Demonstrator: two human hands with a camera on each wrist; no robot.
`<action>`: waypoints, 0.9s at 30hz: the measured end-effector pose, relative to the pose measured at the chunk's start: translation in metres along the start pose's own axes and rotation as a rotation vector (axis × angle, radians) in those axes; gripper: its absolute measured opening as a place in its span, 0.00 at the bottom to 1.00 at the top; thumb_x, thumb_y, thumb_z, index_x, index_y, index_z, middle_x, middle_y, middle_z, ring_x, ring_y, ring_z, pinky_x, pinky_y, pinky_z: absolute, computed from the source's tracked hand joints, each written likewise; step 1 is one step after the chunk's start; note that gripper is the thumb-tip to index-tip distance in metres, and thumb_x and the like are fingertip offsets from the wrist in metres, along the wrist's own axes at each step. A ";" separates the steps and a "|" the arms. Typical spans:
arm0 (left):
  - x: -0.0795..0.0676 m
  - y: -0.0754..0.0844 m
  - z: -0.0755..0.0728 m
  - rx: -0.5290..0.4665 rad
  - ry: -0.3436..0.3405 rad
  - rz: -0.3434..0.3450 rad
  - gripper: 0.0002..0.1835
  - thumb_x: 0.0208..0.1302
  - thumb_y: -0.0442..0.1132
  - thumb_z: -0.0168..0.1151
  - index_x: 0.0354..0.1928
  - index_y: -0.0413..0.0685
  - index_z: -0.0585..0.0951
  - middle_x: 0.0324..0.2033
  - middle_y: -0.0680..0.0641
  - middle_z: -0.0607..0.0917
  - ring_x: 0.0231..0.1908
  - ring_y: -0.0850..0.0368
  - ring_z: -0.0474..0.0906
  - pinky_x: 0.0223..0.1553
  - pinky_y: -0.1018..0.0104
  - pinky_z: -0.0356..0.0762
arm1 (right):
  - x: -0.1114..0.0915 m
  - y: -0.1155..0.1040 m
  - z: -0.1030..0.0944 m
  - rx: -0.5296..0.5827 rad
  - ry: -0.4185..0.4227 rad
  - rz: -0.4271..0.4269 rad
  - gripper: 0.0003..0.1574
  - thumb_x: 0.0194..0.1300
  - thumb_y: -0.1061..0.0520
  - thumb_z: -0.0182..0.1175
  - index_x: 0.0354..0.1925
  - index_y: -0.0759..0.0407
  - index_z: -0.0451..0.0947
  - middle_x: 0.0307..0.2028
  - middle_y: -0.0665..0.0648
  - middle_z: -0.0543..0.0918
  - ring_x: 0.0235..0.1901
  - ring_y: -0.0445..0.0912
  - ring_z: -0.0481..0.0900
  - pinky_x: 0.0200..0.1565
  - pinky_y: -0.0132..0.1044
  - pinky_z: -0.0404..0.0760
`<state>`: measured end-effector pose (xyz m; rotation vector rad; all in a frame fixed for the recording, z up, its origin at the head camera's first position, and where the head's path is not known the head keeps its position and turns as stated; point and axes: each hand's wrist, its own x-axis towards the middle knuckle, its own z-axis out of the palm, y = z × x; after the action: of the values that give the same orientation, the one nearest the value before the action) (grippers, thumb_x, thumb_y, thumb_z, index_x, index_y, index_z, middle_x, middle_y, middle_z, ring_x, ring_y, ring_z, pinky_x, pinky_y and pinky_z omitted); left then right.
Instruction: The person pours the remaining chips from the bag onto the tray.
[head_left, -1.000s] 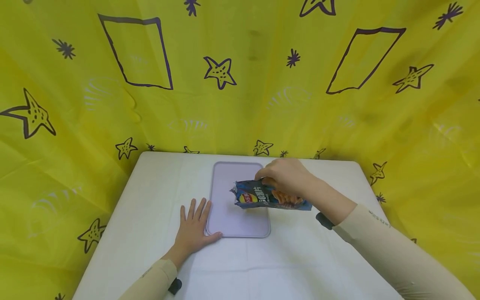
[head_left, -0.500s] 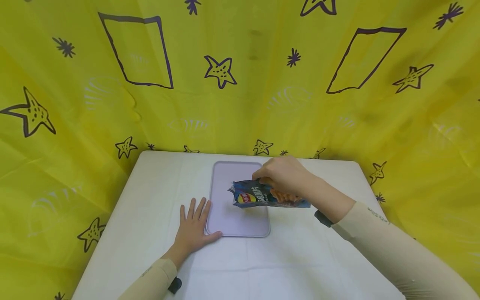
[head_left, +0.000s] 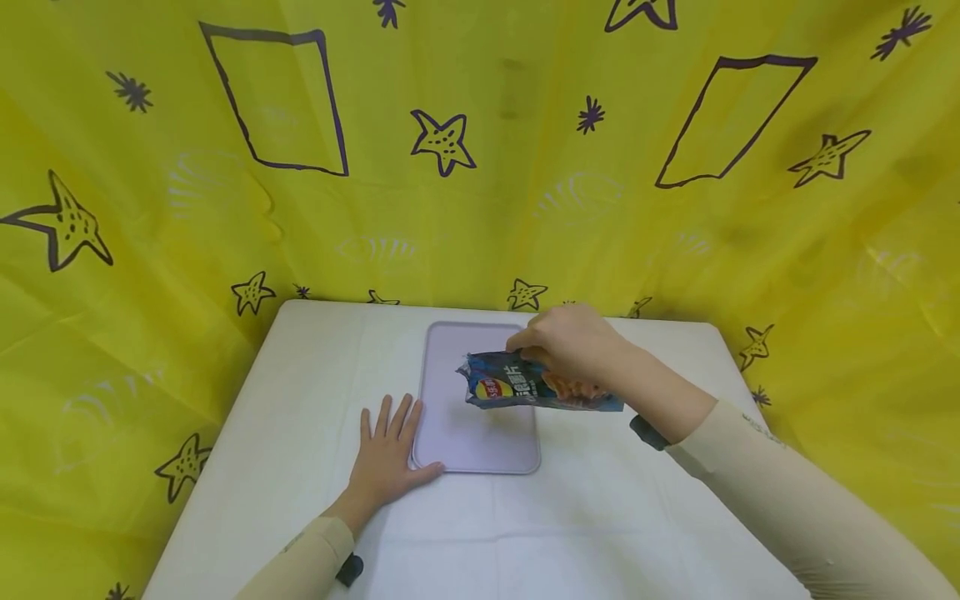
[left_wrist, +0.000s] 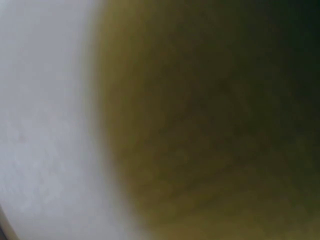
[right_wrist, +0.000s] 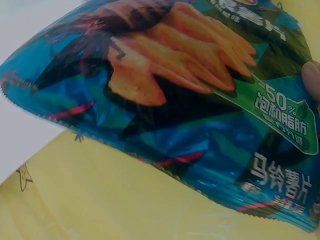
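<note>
My right hand [head_left: 567, 336] grips the upper edge of a blue potato chip bag [head_left: 528, 383] and holds it tilted on its side above the lilac tray [head_left: 468, 446]. The bag's crumpled end, which looks torn, points left over the tray. In the right wrist view, the chip bag [right_wrist: 165, 120] fills most of the picture, with a fingertip [right_wrist: 312, 77] at its right side. Fingers spread, my left hand [head_left: 387, 461] rests flat by the tray's left rim, its thumb touching the near left corner. The left wrist view is dark and blurred.
A white-covered table [head_left: 315, 367] carries the tray. Behind it and on both sides hangs a yellow curtain [head_left: 495, 208] printed with dark starfish. The table's far edge lies close to the curtain.
The chip bag and my right hand have risen slightly over the last second. The left hand and the tray have stayed in place.
</note>
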<state>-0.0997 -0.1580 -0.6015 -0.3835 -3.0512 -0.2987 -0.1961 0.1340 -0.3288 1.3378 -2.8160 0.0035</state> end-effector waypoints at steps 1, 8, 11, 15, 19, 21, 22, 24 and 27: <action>0.000 0.000 0.000 -0.003 -0.004 0.000 0.62 0.52 0.84 0.48 0.80 0.54 0.48 0.79 0.46 0.49 0.78 0.37 0.36 0.71 0.30 0.29 | 0.000 0.000 0.000 -0.005 0.001 0.002 0.10 0.65 0.52 0.68 0.45 0.39 0.88 0.33 0.45 0.89 0.30 0.42 0.84 0.29 0.36 0.82; 0.000 0.000 0.001 -0.003 -0.014 -0.009 0.62 0.52 0.84 0.48 0.80 0.54 0.48 0.80 0.47 0.48 0.78 0.38 0.35 0.72 0.31 0.27 | 0.001 0.001 -0.001 -0.002 0.005 -0.008 0.10 0.65 0.52 0.68 0.45 0.39 0.88 0.33 0.45 0.89 0.30 0.42 0.84 0.28 0.36 0.82; 0.000 -0.001 0.001 0.000 0.004 -0.001 0.62 0.52 0.84 0.47 0.80 0.53 0.49 0.79 0.46 0.50 0.78 0.37 0.37 0.72 0.30 0.30 | 0.002 0.000 -0.001 -0.001 0.002 -0.004 0.11 0.64 0.52 0.69 0.45 0.39 0.89 0.34 0.45 0.90 0.30 0.42 0.84 0.27 0.35 0.81; 0.001 -0.001 0.002 0.008 0.033 0.011 0.62 0.52 0.83 0.48 0.80 0.52 0.51 0.79 0.45 0.52 0.78 0.36 0.39 0.71 0.29 0.33 | 0.002 -0.003 -0.004 -0.005 -0.005 -0.002 0.11 0.63 0.51 0.69 0.45 0.38 0.89 0.34 0.44 0.90 0.30 0.42 0.84 0.25 0.35 0.80; 0.002 -0.001 0.002 0.012 0.040 0.013 0.62 0.52 0.83 0.48 0.79 0.51 0.52 0.79 0.44 0.53 0.77 0.35 0.40 0.71 0.29 0.33 | 0.004 -0.006 -0.007 -0.005 -0.011 -0.001 0.11 0.64 0.51 0.69 0.44 0.38 0.89 0.33 0.44 0.89 0.29 0.41 0.83 0.25 0.34 0.80; 0.003 -0.002 0.002 0.011 0.032 0.011 0.62 0.52 0.84 0.47 0.80 0.51 0.50 0.79 0.45 0.52 0.78 0.36 0.39 0.71 0.29 0.32 | 0.004 -0.007 -0.008 -0.005 -0.009 0.002 0.10 0.64 0.51 0.69 0.44 0.38 0.89 0.33 0.44 0.89 0.29 0.41 0.83 0.27 0.35 0.81; 0.003 -0.002 0.003 0.013 0.028 0.010 0.62 0.52 0.84 0.46 0.80 0.52 0.50 0.79 0.45 0.51 0.78 0.36 0.39 0.71 0.29 0.32 | 0.004 -0.007 -0.008 -0.001 -0.005 0.004 0.10 0.63 0.51 0.69 0.44 0.39 0.89 0.33 0.44 0.89 0.29 0.41 0.83 0.28 0.35 0.82; 0.002 -0.003 0.004 0.017 0.021 0.008 0.62 0.52 0.85 0.45 0.80 0.52 0.49 0.79 0.46 0.51 0.78 0.37 0.38 0.71 0.30 0.32 | 0.003 -0.008 -0.010 0.005 0.002 0.004 0.10 0.63 0.51 0.69 0.44 0.40 0.89 0.33 0.44 0.89 0.29 0.40 0.82 0.30 0.35 0.82; 0.002 -0.003 0.004 0.015 0.026 0.012 0.62 0.52 0.85 0.45 0.80 0.52 0.49 0.79 0.46 0.51 0.78 0.37 0.38 0.71 0.30 0.32 | 0.002 -0.010 -0.010 0.001 0.004 0.001 0.10 0.63 0.51 0.69 0.44 0.39 0.89 0.32 0.44 0.89 0.29 0.40 0.82 0.28 0.34 0.82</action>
<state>-0.1026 -0.1594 -0.6058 -0.3935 -3.0229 -0.2784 -0.1894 0.1260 -0.3188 1.3355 -2.8139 0.0081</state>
